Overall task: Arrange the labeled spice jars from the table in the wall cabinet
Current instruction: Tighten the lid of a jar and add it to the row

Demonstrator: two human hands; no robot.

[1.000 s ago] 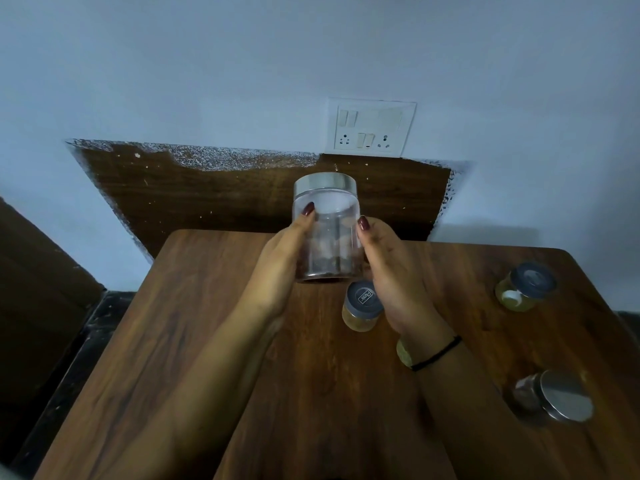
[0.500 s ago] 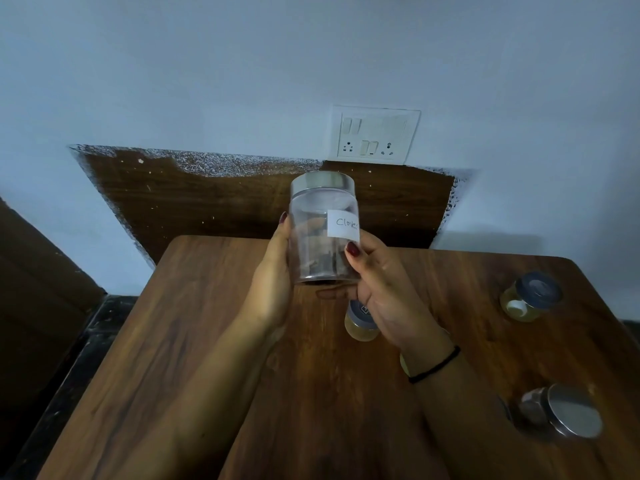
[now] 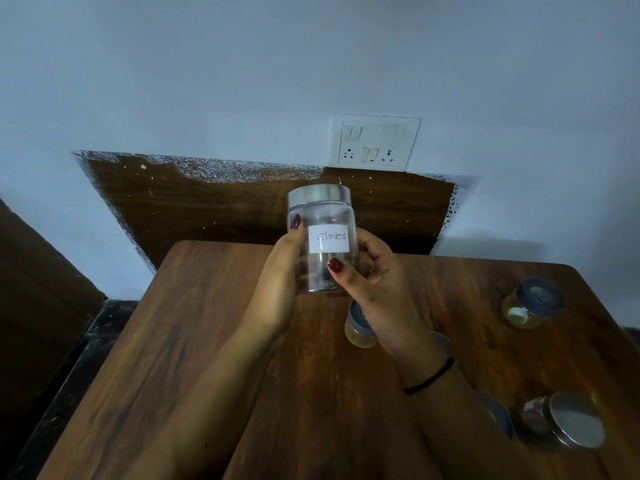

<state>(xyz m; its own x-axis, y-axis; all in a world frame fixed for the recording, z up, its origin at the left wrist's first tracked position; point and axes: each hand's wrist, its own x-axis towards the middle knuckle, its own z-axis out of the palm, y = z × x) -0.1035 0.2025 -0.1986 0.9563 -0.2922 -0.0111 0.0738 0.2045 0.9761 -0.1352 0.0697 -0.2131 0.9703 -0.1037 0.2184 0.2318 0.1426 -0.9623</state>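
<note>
I see the jar [image 3: 320, 244] held up over the far middle of the table [image 3: 207, 358], clear of the wood; its white label [image 3: 329, 239] faces me and reads "Cloves" in handwriting. The jar stands upright, long axis vertical, silver lid [image 3: 318, 195] on top; a little dark stuff lies at its bottom. My left hand [image 3: 280, 285] clasps its left side, thumb laid up the front wall just beside the label; my right hand [image 3: 374, 282] grips the right side, fingers curled behind, thumb pressed on the front below the label; so both hands grasp the one jar.

Just nearer, partly under the right hand, an amber jar [image 3: 358, 332] with a dark lid stands on the table; any print on that lid is hidden. A black band [image 3: 429, 375] circles the right wrist. At the far right of the table stands a yellow jar [image 3: 531, 303] with a dark lid and a white patch on its side that I cannot read. At the near right a dark jar [image 3: 561, 424] lies tilted, its silver lid toward me; beside it a further lid edge [image 3: 500, 419] shows past the forearm.

Beyond the table a brown panel [image 3: 242, 206] runs along the pale wall; above it sits a white socket plate [image 3: 375, 142] with switches.
</note>
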